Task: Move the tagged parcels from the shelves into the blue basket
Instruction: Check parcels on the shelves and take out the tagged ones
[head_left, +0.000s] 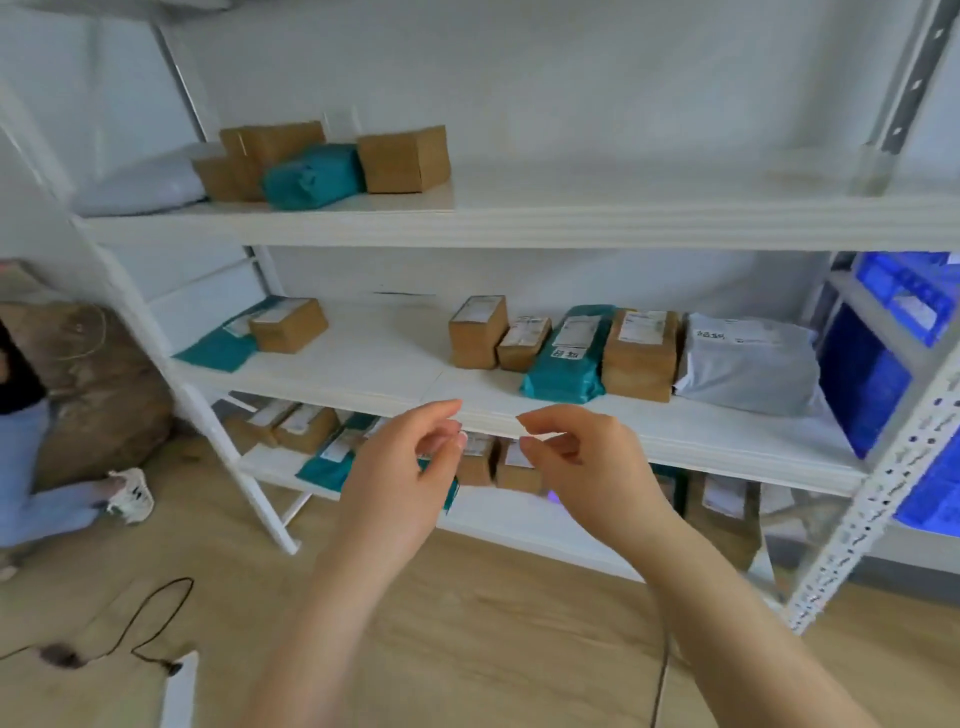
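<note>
White metal shelves (519, 228) stood against a pale wall, over a wooden floor (467, 623). Labelled parcels sat on the middle shelf: brown boxes (641, 353), a teal bag (569, 358) and a grey bag (748, 364). Both hands hung before that shelf's front edge, holding nothing: left hand (400, 478) and right hand (587, 462), fingers loosely curled.

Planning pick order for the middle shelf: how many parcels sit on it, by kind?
Brown cardboard boxes: 4
Teal mailer bags: 2
Grey mailer bags: 1
Total: 7
</note>
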